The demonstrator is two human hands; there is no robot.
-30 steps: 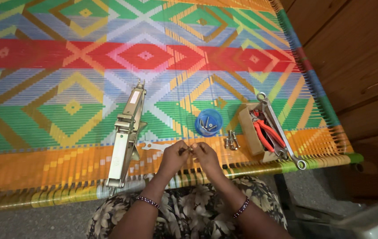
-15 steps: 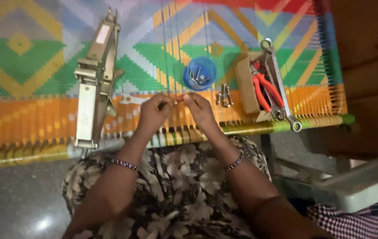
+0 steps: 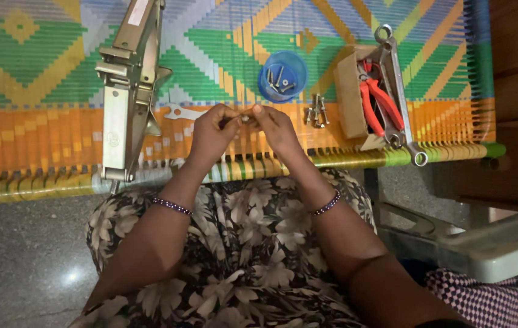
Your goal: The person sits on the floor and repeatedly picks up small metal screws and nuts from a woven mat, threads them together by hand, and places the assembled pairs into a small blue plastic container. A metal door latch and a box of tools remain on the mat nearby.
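Note:
My left hand (image 3: 211, 132) and my right hand (image 3: 276, 127) meet fingertip to fingertip over the front edge of a woven cot (image 3: 40, 91). Between them they pinch a small metal bolt (image 3: 244, 118), too small to see clearly. Just left of my left hand lies a small flat spanner (image 3: 181, 112). A blue round bowl (image 3: 283, 76) with several screws sits just beyond my hands. Loose bolts (image 3: 316, 113) lie to the right of my right hand.
A folded metal scissor jack (image 3: 130, 79) lies on the cot at left. At right, a cardboard box (image 3: 351, 91) holds red-handled pliers (image 3: 378, 104), with a long ring spanner (image 3: 399, 91) beside it. Wooden furniture (image 3: 517, 91) stands at far right; grey floor (image 3: 22, 261) below.
The view has tilted down and closer, showing more of my lap. My hands stay together on the small bolt, with only slight finger movement.

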